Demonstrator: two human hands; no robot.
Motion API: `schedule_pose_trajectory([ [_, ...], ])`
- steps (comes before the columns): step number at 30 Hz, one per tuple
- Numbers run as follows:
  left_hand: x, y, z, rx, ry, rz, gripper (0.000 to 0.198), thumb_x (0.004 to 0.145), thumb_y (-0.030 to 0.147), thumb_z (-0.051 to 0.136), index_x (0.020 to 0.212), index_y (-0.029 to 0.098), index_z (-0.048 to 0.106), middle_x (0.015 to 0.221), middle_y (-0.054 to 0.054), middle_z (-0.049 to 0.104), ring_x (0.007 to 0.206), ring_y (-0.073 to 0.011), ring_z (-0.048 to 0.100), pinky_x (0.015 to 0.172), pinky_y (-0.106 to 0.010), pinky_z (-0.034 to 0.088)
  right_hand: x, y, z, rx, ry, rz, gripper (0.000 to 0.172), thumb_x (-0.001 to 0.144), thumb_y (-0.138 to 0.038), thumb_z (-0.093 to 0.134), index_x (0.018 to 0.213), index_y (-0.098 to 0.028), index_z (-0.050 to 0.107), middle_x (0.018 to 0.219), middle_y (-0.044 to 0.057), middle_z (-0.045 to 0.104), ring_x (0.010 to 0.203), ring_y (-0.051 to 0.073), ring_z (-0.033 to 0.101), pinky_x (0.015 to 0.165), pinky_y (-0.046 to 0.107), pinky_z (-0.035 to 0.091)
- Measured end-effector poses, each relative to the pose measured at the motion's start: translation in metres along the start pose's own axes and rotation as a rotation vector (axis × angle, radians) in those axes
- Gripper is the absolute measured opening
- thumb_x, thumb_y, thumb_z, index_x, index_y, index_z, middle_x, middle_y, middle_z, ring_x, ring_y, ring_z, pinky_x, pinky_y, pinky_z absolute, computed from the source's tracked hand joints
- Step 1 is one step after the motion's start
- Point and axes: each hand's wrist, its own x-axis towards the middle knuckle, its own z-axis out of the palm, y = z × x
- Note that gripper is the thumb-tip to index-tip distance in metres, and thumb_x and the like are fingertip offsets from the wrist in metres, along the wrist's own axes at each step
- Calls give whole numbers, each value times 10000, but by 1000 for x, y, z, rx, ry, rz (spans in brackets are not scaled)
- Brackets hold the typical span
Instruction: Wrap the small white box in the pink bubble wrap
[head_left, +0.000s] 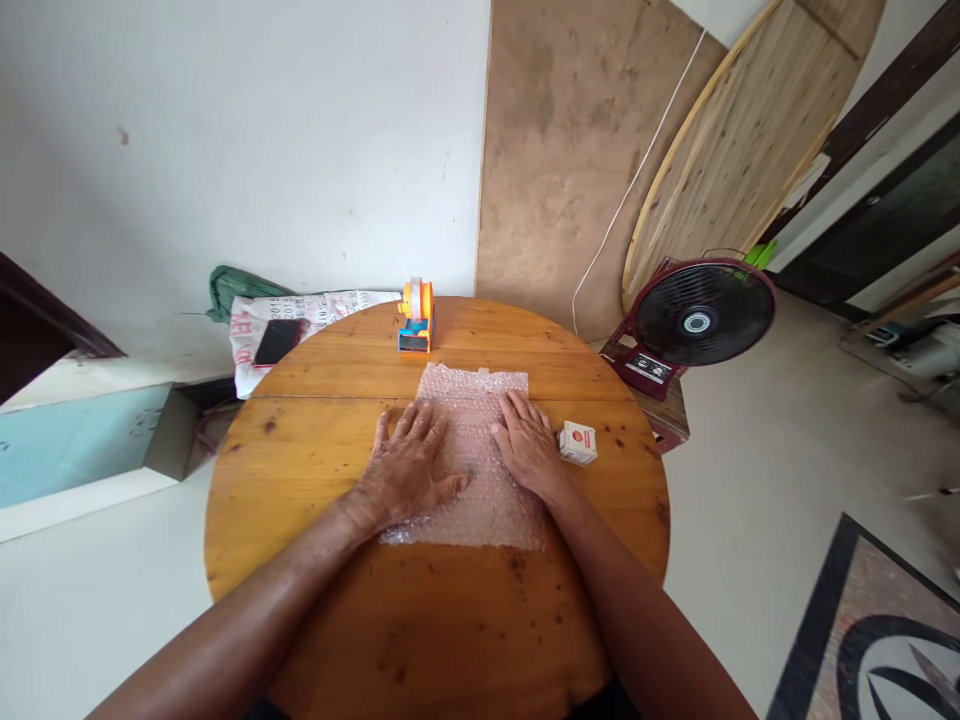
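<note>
A sheet of bubble wrap lies flat on the round wooden table. My left hand rests palm down on its left side, fingers spread and thumb stretched toward the middle. On the right side of the sheet lies my right hand, also palm down with its fingers extended. Neither hand grips anything. Just right of my right hand stands a small white box with a red mark, apart from the fingers.
An orange and blue tape dispenser stands near the table's far edge. Beyond the table's right edge is a dark red fan. At the back left, a dark phone lies on a white printed sack.
</note>
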Motion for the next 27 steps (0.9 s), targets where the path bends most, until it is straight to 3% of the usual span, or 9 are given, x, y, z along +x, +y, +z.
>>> schedule_pose_trajectory([
  [8, -4, 2, -1, 3, 43, -28, 880, 778, 745, 484, 1390, 112, 450, 1507, -220, 358, 1397, -414, 276, 1112, -652, 105, 4, 1, 3, 18, 38, 77, 559, 977, -347, 338, 1458, -61, 360, 1544, 154, 319, 1435, 296, 257, 1146, 458, 234],
  [13, -2, 1, -11, -23, 180, -45, 542, 873, 633, 446, 1086, 180, 655, 1265, -164, 589, 1170, -366, 510, 1070, -620, 256, 4, 8, 4, 72, 90, 51, 513, 978, -265, 293, 1434, -52, 393, 1507, 156, 389, 1403, 256, 330, 1146, 403, 259],
  [16, 0, 1, -13, -52, 243, 48, 407, 918, 445, 465, 1141, 153, 639, 1358, -164, 529, 1269, -340, 447, 1092, -522, 312, 4, 11, 6, 66, 94, 29, 507, 968, -237, 302, 1427, -49, 408, 1497, 151, 406, 1397, 262, 340, 1150, 406, 255],
  [20, 1, 0, -6, -87, 156, 206, 534, 930, 481, 444, 1329, 141, 542, 1522, -163, 356, 1423, -338, 270, 1135, -490, 284, 4, 11, 6, 39, 84, 18, 497, 965, -231, 312, 1419, -63, 428, 1497, 139, 410, 1397, 269, 338, 1144, 409, 263],
  [23, 1, -2, -2, -73, 74, 210, 662, 909, 590, 423, 1399, 148, 481, 1511, -170, 379, 1420, -363, 276, 1146, -538, 232, 3, 8, 3, 27, 76, 27, 493, 962, -224, 321, 1415, -66, 434, 1498, 131, 411, 1398, 271, 336, 1142, 405, 265],
  [27, 2, -6, -3, -58, 58, 168, 739, 871, 654, 439, 1428, 167, 446, 1517, -156, 375, 1418, -367, 281, 1137, -544, 238, 3, 5, 0, 16, 65, 38, 490, 957, -199, 323, 1410, -54, 439, 1492, 140, 418, 1388, 268, 349, 1139, 396, 271],
])
